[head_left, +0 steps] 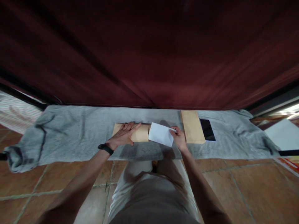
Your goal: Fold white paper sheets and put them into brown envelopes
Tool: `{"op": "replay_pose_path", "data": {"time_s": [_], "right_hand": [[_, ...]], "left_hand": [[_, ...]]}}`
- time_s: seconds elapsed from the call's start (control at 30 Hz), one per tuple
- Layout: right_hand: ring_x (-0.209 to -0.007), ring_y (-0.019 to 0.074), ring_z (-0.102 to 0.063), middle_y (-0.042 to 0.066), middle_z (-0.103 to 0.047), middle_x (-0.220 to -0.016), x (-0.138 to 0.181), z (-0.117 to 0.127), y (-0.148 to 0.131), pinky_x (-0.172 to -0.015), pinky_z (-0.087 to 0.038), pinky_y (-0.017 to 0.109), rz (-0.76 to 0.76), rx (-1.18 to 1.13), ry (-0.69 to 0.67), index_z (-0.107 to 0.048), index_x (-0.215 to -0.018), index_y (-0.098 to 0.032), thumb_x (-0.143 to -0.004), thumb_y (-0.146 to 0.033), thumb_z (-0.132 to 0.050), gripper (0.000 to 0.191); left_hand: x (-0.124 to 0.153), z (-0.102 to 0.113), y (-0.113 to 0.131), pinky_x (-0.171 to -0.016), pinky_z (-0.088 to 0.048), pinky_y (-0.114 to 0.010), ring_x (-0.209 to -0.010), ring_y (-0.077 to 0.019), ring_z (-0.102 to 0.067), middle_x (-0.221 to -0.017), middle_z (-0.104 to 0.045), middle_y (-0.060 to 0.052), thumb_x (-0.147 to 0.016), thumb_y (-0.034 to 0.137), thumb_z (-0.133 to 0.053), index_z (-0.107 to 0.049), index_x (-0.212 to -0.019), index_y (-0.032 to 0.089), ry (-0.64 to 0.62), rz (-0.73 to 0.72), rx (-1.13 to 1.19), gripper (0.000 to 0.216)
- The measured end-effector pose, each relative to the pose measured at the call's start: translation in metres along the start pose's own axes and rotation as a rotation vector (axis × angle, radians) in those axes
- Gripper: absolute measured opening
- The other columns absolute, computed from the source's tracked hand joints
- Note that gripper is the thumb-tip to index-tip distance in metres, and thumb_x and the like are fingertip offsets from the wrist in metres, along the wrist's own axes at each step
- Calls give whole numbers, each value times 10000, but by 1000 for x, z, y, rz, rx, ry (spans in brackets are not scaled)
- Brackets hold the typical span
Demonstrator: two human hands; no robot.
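Note:
My left hand (125, 134) lies flat with fingers stretched out on a brown envelope (140, 134) that rests on a grey cloth (77, 133). My right hand (178, 138) pinches a folded white sheet of paper (161, 134) by its right edge. The paper's left edge meets the open end of the envelope. A black band sits on my left wrist (106, 149).
A second brown envelope (192, 126) lies to the right on the cloth, with a dark phone (207, 129) beside it. A dark red curtain (149, 53) hangs behind. The floor is tiled in brown (245, 186). White paper (283, 134) lies at the far right.

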State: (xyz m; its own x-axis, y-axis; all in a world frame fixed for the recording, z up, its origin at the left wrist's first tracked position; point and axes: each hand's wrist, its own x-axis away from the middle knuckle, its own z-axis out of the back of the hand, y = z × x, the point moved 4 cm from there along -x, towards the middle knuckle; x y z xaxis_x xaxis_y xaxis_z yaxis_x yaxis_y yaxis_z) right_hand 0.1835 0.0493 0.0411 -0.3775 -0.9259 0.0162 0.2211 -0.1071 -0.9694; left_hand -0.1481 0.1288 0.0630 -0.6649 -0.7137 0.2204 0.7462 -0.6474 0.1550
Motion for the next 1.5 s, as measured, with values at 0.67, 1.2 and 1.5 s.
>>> {"op": "replay_pose_path", "data": {"time_s": [0.67, 1.2, 1.5], "right_hand": [[-708, 181, -617, 5, -699, -752, -33, -30, -7, -676, -448, 278, 60, 245, -200, -711, -827, -225, -767, -256, -593, 136], [-701, 238, -652, 63, -695, -733, 29, -25, 45, -595, -527, 331, -218, -151, -31, -652, -823, -226, -832, -662, -525, 454], [-702, 204, -622, 22, -667, -737, 28, -64, 35, -638, -524, 309, -189, -112, -68, -623, -849, -225, -859, -504, -477, 315]], "left_hand": [[-2, -5, -4, -1222, -174, -521, -1509, -370, -252, -1628, -272, -160, -643, 347, -845, -59, -1622, 312, 10, 11, 36, 1256], [-23, -6, 29, -1213, -175, -547, -1512, -370, -239, -1616, -298, -153, -644, 384, -828, -45, -1622, 302, -37, -68, 112, 1256], [-26, -5, 40, -1211, -182, -542, -1518, -364, -226, -1614, -292, -155, -647, 394, -834, -22, -1621, 302, -52, -83, 134, 1271]]}}
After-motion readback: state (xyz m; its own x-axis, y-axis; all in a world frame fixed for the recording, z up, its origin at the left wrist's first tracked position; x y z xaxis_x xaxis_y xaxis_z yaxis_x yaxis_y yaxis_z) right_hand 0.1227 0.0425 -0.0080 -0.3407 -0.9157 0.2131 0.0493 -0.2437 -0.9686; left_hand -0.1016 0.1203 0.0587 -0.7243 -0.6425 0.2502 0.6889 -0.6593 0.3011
